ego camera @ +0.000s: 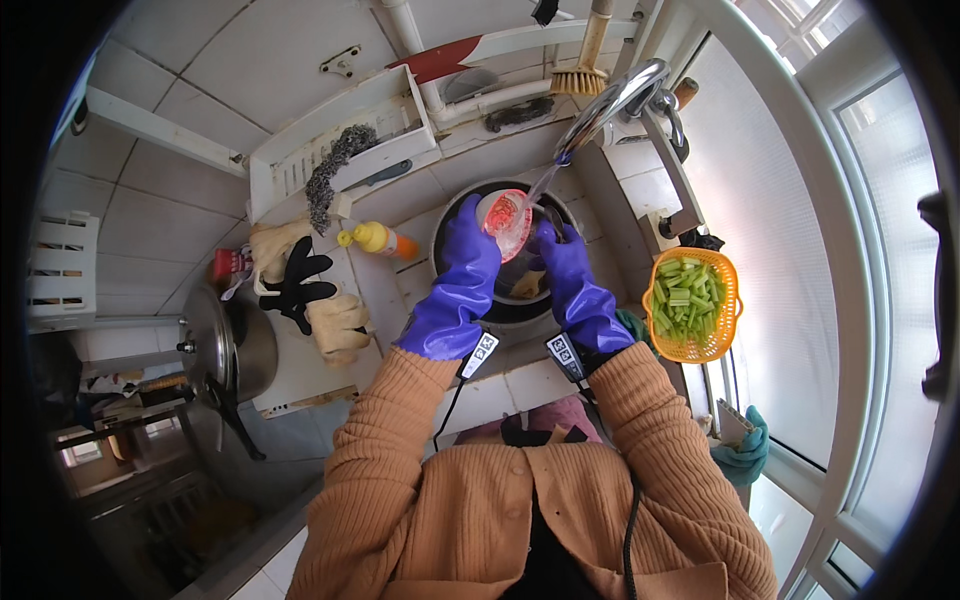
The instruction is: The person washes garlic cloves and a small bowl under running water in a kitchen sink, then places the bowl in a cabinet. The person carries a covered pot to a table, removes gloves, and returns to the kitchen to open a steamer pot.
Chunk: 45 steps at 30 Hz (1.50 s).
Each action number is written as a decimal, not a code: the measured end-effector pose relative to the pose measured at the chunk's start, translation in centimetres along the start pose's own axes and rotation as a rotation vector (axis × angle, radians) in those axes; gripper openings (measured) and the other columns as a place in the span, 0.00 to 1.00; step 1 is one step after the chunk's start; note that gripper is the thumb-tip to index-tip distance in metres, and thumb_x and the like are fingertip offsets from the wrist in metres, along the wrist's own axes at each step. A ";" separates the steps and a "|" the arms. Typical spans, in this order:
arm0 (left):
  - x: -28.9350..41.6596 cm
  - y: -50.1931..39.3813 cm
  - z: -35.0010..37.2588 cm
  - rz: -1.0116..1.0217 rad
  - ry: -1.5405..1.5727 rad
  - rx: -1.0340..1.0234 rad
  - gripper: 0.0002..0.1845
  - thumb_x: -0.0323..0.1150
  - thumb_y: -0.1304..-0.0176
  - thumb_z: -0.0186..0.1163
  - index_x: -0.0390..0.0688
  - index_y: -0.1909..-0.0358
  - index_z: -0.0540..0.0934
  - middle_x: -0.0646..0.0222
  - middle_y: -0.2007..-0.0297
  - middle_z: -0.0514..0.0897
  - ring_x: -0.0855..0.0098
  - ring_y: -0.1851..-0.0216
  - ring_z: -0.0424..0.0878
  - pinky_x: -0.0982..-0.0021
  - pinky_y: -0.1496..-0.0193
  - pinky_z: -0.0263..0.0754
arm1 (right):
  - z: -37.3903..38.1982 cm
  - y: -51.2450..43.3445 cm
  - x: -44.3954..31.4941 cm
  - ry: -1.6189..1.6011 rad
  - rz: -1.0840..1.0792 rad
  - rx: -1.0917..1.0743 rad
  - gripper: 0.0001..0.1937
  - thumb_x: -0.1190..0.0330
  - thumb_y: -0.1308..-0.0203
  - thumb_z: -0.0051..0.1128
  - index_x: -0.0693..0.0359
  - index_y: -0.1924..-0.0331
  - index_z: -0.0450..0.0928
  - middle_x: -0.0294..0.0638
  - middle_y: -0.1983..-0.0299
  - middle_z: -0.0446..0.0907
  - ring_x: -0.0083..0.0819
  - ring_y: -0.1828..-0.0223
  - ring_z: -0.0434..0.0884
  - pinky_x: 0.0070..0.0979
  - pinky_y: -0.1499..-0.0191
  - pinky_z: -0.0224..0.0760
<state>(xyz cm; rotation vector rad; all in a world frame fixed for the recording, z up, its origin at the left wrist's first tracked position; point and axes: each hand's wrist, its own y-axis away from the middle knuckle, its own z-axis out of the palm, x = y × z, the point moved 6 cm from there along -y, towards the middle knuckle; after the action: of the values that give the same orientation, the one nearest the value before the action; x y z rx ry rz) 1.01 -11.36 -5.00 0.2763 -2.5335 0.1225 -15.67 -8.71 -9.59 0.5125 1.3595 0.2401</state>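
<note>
Both my hands wear long purple rubber gloves over a round metal basin in the tiled sink. My left hand grips a small bowl with a red rim and red pattern, tilted under the tap's stream. Water runs into it from the chrome faucet. My right hand is beside the bowl, its fingers around what looks like a dark metal spoon; most of that item is hidden. Lower in the basin lies a pale brownish item, not clear in kind.
A yellow-capped orange bottle stands left of the basin, near work gloves and a pressure cooker. An orange basket of cut celery is at the right. Behind are a white rack, steel wool and a brush.
</note>
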 end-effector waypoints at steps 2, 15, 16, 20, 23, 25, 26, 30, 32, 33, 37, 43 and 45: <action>0.4 -0.6 0.4 0.085 0.026 -0.052 0.30 0.27 0.41 0.60 0.48 0.34 0.69 0.47 0.51 0.81 0.47 0.48 0.80 0.52 0.46 0.75 | -1.4 0.3 -0.7 0.029 0.045 0.062 0.19 0.59 0.28 0.50 0.67 0.47 0.78 0.43 0.64 0.84 0.27 0.75 0.78 0.25 0.69 0.72; 0.1 -0.2 1.0 -0.144 0.391 -0.251 0.21 0.31 0.39 0.63 0.41 0.43 0.79 0.51 0.52 0.85 0.55 0.51 0.85 0.61 0.49 0.79 | 1.3 1.3 -3.6 0.133 0.176 -0.252 0.20 0.60 0.25 0.44 0.68 0.64 0.79 0.44 0.72 0.84 0.29 0.79 0.81 0.23 0.76 0.74; 0.5 0.1 0.8 -0.161 0.372 -0.295 0.20 0.31 0.39 0.63 0.41 0.44 0.80 0.51 0.52 0.85 0.56 0.51 0.85 0.61 0.49 0.79 | 1.5 1.3 -3.7 0.238 0.224 -0.289 0.21 0.58 0.25 0.42 0.68 0.66 0.80 0.43 0.75 0.83 0.29 0.80 0.80 0.24 0.77 0.73; 2.2 1.0 -0.4 -0.206 0.326 -0.371 0.18 0.32 0.38 0.63 0.41 0.46 0.81 0.51 0.53 0.86 0.58 0.51 0.85 0.62 0.49 0.79 | 2.5 0.5 -3.2 0.441 0.309 -0.414 0.19 0.59 0.27 0.46 0.69 0.61 0.81 0.45 0.81 0.81 0.34 0.78 0.82 0.31 0.76 0.74; 1.8 1.2 -0.7 -0.248 0.184 -0.423 0.20 0.30 0.38 0.59 0.43 0.43 0.79 0.52 0.50 0.85 0.57 0.48 0.84 0.62 0.45 0.77 | 3.1 -0.9 -2.7 0.655 0.129 -0.348 0.23 0.58 0.25 0.40 0.67 0.67 0.82 0.42 0.80 0.81 0.33 0.82 0.79 0.30 0.73 0.72; 0.5 1.0 0.0 -0.287 0.140 -0.444 0.21 0.28 0.38 0.56 0.43 0.41 0.78 0.53 0.48 0.84 0.56 0.46 0.83 0.61 0.43 0.76 | 3.9 -1.3 -3.0 0.535 -0.052 -0.299 0.19 0.60 0.27 0.46 0.67 0.64 0.82 0.43 0.76 0.82 0.33 0.78 0.81 0.29 0.69 0.74; -0.2 0.9 0.6 -0.304 0.159 -0.446 0.21 0.28 0.38 0.56 0.43 0.41 0.78 0.53 0.48 0.84 0.57 0.46 0.83 0.61 0.44 0.76 | 3.9 -1.5 -3.0 0.496 -0.062 -0.250 0.17 0.60 0.28 0.49 0.68 0.62 0.82 0.44 0.74 0.83 0.33 0.75 0.82 0.29 0.67 0.75; -3.2 0.0 4.5 -0.298 0.166 -0.472 0.22 0.26 0.40 0.54 0.40 0.42 0.78 0.55 0.50 0.85 0.58 0.48 0.84 0.60 0.44 0.77 | 3.4 -0.8 -3.8 0.618 -0.038 -0.158 0.15 0.65 0.35 0.59 0.65 0.50 0.81 0.49 0.64 0.86 0.37 0.63 0.85 0.34 0.59 0.78; -4.3 -0.6 5.6 -0.274 0.329 -0.464 0.23 0.25 0.41 0.53 0.37 0.42 0.77 0.55 0.51 0.85 0.60 0.51 0.85 0.60 0.48 0.79 | 2.7 -0.2 -4.4 0.404 0.038 -0.151 0.17 0.64 0.37 0.62 0.65 0.49 0.81 0.51 0.62 0.86 0.38 0.59 0.85 0.35 0.57 0.78; -4.8 -0.9 5.7 -0.274 0.392 -0.474 0.23 0.25 0.41 0.53 0.36 0.42 0.77 0.56 0.52 0.86 0.61 0.52 0.85 0.60 0.50 0.81 | 1.5 0.0 -5.4 0.467 -0.034 -0.001 0.18 0.62 0.38 0.63 0.65 0.49 0.80 0.51 0.62 0.86 0.38 0.59 0.85 0.34 0.57 0.78; -5.1 0.5 4.9 -0.448 0.987 -0.663 0.20 0.27 0.38 0.54 0.35 0.44 0.78 0.56 0.56 0.86 0.62 0.57 0.86 0.63 0.60 0.84 | -1.4 0.7 -6.6 0.523 -0.216 0.207 0.23 0.59 0.39 0.65 0.65 0.45 0.78 0.52 0.58 0.85 0.39 0.56 0.85 0.33 0.54 0.78; -2.8 0.4 3.4 -0.401 0.188 -0.812 0.19 0.39 0.34 0.59 0.34 0.49 0.81 0.51 0.59 0.86 0.59 0.60 0.87 0.61 0.63 0.83 | -0.1 -0.2 -2.3 0.511 -0.096 -0.127 0.21 0.64 0.35 0.57 0.64 0.41 0.76 0.53 0.53 0.84 0.42 0.52 0.84 0.32 0.47 0.75; -0.4 -1.3 3.8 0.085 -0.096 -0.736 0.17 0.40 0.32 0.58 0.37 0.52 0.83 0.48 0.58 0.85 0.54 0.60 0.86 0.57 0.58 0.79 | 0.7 0.2 -2.5 0.872 -0.280 -0.121 0.17 0.65 0.34 0.54 0.62 0.43 0.77 0.55 0.51 0.83 0.46 0.50 0.84 0.36 0.46 0.75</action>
<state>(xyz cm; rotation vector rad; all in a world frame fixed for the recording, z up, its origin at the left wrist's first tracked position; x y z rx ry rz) -0.45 -13.08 -8.28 -0.1223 -2.4867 -0.7895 -15.49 -9.80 -7.24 0.0899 2.2244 0.3310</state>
